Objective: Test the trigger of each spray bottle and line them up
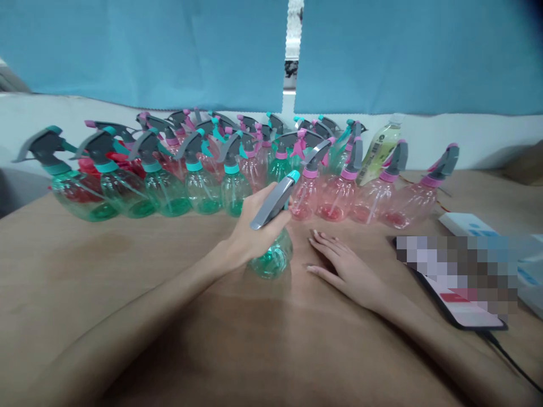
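My left hand (pixel 254 229) is wrapped round the neck of a green spray bottle (pixel 271 260) with a grey and teal trigger head. The bottle is upright at the middle of the table, its nozzle end pointing away from me; the fingers partly hide its neck and trigger. Flat on the wood to its right lies my right hand (pixel 343 271), fingers stretched out and holding nothing. Just beyond the hands stands a front row of spray bottles, green ones (pixel 169 195) on the left and pink ones (pixel 337 198) on the right.
More spray bottles (pixel 250 164) crowd behind the front row. A labelled drink bottle (pixel 379 147) leans among them at the right. A phone (pixel 453 288) with a cable lies right of my right hand, near white and blue boxes (pixel 470 226). Blue sheeting (pixel 169 56) hangs behind the wooden table (pixel 85 260).
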Tool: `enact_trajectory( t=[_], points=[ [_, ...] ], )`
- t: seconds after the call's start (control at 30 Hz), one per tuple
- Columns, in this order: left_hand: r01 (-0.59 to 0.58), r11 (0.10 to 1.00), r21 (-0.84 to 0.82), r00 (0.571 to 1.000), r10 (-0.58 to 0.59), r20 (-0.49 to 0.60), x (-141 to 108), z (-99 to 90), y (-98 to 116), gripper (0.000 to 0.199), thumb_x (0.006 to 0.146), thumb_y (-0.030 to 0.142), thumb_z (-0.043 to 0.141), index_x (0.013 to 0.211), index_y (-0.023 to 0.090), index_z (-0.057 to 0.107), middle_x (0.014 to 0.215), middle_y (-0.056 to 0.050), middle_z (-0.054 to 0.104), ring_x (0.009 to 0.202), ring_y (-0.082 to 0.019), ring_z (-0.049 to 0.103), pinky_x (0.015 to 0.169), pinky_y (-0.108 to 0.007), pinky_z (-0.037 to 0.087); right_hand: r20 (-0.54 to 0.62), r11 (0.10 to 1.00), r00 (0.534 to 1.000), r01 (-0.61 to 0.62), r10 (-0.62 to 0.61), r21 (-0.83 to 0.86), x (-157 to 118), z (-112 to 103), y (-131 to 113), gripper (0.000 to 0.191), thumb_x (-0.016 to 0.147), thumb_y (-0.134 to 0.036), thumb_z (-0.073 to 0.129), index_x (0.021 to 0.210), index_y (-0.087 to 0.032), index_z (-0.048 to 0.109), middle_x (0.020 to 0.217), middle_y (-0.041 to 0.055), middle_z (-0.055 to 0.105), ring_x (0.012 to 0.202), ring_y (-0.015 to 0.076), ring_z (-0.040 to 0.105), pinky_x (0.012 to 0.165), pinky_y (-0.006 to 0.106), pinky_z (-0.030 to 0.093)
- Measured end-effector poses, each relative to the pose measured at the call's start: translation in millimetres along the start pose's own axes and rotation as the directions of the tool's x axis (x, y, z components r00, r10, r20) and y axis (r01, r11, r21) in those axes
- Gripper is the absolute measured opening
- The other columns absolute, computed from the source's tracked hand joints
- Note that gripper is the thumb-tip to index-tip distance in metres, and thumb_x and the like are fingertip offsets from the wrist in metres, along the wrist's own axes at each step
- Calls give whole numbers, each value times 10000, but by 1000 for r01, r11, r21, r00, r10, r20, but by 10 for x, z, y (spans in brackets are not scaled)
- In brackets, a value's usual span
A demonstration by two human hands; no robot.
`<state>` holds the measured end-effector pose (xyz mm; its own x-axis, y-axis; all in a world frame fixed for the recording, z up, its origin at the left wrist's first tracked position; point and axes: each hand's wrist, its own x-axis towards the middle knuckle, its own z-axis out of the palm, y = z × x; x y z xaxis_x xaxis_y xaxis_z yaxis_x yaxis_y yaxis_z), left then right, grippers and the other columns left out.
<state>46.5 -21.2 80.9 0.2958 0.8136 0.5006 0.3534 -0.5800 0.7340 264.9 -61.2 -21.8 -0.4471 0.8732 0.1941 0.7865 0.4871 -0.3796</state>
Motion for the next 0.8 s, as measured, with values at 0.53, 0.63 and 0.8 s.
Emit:
enact_trajectory(
  t=[0.53,0.63,0.8],
  points=[
    [-6,1000,15,995,7,-104,-14,89,-53,203,752,152,513,934,176,599,743,6,592,637,-124,506,589,-262,421,25,1000,1000,-19,19,0,4,-12,0,676,912,-585,409,1428,-149,400,1505,136,360,1398,277,311,1143,522,262],
    [-11,1000,22,992,13,-123,-26,98,-55,244,763,151,514,982,185,616,739,8,596,636,-125,506,598,-266,423,3,999,1000,4,-4,33,1,-30,8,641,901,-581,440,1419,-205,417,1506,116,368,1393,293,319,1130,550,272],
    [-12,999,42,988,18,-152,-29,121,-83,256,764,144,518,987,198,634,731,17,600,646,-126,521,616,-269,433,-19,989,1000,-13,16,144,-19,-116,-55,637,862,-571,522,1399,-241,430,1437,104,479,1328,311,427,1084,541,358]
  ],
)
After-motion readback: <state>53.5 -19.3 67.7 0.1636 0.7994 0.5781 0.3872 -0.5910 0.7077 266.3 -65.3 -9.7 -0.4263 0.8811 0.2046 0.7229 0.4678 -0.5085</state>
